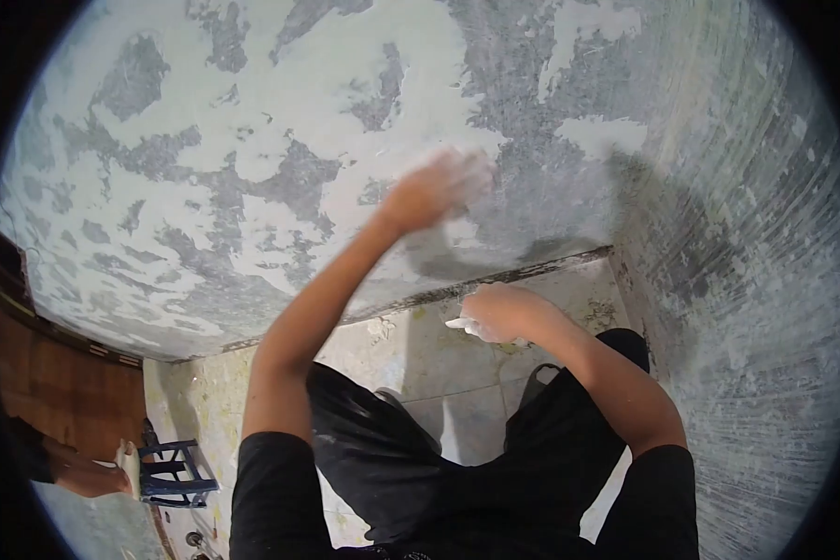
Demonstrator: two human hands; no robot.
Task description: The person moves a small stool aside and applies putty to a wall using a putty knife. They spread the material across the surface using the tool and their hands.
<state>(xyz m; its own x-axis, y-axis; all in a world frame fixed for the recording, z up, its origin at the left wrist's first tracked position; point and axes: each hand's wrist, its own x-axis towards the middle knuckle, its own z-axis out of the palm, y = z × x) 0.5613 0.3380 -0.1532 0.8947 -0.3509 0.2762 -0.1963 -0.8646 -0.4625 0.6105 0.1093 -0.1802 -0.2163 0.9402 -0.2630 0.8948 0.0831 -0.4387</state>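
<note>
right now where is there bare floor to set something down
Tiled floor looks clear between the legs and the wall, below the right hand; another strip lies between the left arm and blue stool. Lower left is crowded: the stool, another person's hand.

Front wall (252,149) ahead; side wall (756,317) right; floor (453,364) below; stool (179,487) left.

The crouching person's left hand (443,189) blurs against the patchily plastered wall (383,56), contact unclear from here. The right hand (499,311), fingers curled, holds a small white object (464,325) above the tiled floor (450,373). Across the room, another person's forearm (89,474) extends toward a dark-blue stool (177,487).
</note>
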